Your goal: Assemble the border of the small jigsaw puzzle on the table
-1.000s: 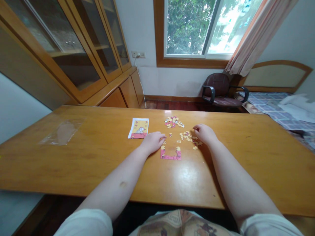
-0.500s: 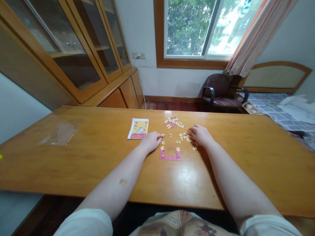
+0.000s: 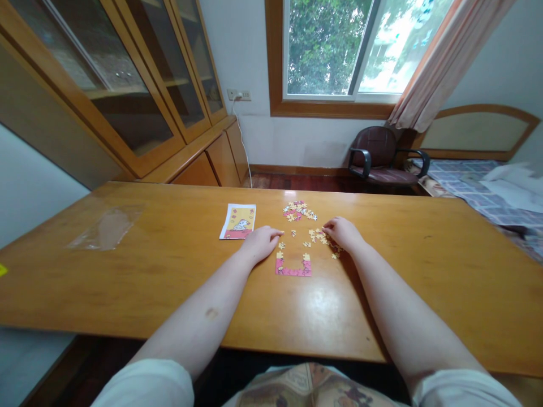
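Note:
A U-shaped strip of joined puzzle pieces, pink below with yellow ends, lies before me. My left hand rests on the table left of some loose pieces, its fingers pinched on what looks like a small yellow puzzle piece. My right hand is over a pile of yellow puzzle pieces, partly covering it, with thumb and fingers closed at its left side on a puzzle piece, mostly hidden. Between the hands lies a single loose piece. Farther back sits a mixed pink, yellow and white heap of pieces.
A reference picture card with a white animal lies beyond my left hand. A clear plastic bag is at the table's left. Behind the wooden table stand an office chair, a glass-door cabinet and a bed.
The fingers of my right hand have shifted slightly left over the yellow pile and drawn closer together. My left hand is nearly still.

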`<state>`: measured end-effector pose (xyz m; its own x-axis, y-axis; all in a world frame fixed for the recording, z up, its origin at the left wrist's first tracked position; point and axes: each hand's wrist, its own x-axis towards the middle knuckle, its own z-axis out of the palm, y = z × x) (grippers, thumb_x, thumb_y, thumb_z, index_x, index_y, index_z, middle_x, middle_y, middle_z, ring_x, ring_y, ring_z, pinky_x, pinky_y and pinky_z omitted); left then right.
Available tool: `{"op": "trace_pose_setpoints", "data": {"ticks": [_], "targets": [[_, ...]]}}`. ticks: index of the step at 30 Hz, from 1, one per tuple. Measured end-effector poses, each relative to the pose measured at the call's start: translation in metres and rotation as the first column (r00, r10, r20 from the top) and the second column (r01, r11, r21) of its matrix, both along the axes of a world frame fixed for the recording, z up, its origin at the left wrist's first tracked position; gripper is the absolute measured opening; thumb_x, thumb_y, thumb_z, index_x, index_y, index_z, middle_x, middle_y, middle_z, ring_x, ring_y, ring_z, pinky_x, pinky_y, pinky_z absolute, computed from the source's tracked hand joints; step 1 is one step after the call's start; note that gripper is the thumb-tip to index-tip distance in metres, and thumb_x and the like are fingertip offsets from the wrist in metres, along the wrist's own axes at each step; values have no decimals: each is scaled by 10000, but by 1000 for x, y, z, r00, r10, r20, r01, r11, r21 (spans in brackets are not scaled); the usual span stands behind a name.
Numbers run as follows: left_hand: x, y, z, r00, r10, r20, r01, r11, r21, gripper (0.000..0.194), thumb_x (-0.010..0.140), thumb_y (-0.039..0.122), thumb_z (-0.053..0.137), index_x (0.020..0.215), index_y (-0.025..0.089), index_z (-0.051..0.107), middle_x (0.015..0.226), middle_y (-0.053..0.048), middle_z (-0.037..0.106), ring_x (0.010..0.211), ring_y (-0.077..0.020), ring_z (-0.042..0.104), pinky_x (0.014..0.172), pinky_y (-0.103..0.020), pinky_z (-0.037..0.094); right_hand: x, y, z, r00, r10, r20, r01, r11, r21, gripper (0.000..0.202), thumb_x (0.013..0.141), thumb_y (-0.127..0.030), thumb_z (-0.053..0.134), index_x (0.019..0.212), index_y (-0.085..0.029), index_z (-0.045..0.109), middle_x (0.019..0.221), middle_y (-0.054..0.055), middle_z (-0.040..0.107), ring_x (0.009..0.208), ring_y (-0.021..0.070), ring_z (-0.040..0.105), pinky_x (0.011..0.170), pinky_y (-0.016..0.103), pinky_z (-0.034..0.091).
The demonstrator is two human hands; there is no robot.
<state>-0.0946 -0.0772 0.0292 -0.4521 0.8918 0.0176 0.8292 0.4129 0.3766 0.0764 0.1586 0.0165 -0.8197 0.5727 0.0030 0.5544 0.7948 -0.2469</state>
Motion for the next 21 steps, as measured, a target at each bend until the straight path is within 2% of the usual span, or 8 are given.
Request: {"op": "trace_pose_setpoints", "data": {"ticks": [7,11,14,16,18,20,21], "targets": [[1,0,3,1000,12,17,-12,1000,8,341,890,296,422,1102,265,688,1036,-45,667,948,-197,613,820,-295,479,4,6,-1,994,-78,71,89,982,-167,171,794,-286,593,779,-150,695,751,78,707,635,146,615,553,222,381],[0,1,1,1000,9,13,-10,1000,25,335,889,296,431,1093,252,692,1036,-49,669,942,-193,614,832,-283,472,10,8,0,990,-139,2,136,969,-205,123,758,-265,645,787,-146,655,750,61,702,617,124,595,525,199,366],[0,1,1,1000,16,15,-16,999,30,332,886,288,436,1092,250,693,1038,-49,671,945,-195,616,834,-284,473,10,4,5,980,-179,-81,150,948,-282,118,738,-251,666,784,-145,642,719,42,685,589,112,575,512,193,368],[0,1,1,1000,26,17,-26,999,32,330,883,286,440,1094,249,692,1045,-50,672,951,-199,616,835,-288,474,7,-4,7,969,-182,-168,118,936,-333,120,736,-255,669,784,-147,650,716,34,682,587,112,574,522,198,382],[1,1,1,999,35,19,-36,999,32,326,884,286,443,1090,252,693,1056,-47,673,964,-201,614,841,-291,475,0,-18,8,956,-124,-267,20,932,-361,136,738,-274,675,805,-156,671,751,29,692,621,116,588,567,206,409],[1,2,2,999,38,25,-38,999,26,324,885,282,443,1085,255,696,1068,-43,673,975,-199,613,852,-290,473,-9,-34,7,955,-58,-290,-67,914,-401,145,757,-289,663,840,-174,696,757,21,699,644,124,604,596,216,428],[2,2,2,999,37,27,-38,999,21,323,884,279,443,1083,256,697,1070,-42,673,977,-198,613,856,-288,473,-14,-40,5,959,-61,-275,-61,907,-416,135,756,-284,665,833,-179,704,747,19,701,648,129,612,604,219,434]]}}
